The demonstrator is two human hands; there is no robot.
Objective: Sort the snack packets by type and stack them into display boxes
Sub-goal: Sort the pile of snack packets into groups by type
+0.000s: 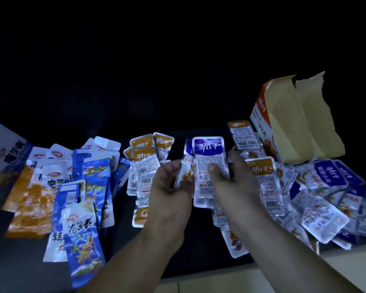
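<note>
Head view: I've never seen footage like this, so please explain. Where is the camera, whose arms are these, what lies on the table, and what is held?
No machine here: a person wears the camera on the head, looking down at their own arms. The right hand pinches a purple packet; the left hand grips a second packet. On the dark table lie blue packets at left, orange packets in the middle, a mixed pile at right, behind it an open box.

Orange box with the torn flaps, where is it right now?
In the head view the orange box stands at the far right, flaps open, just behind the purple packet heap and beyond the right hand.
</note>
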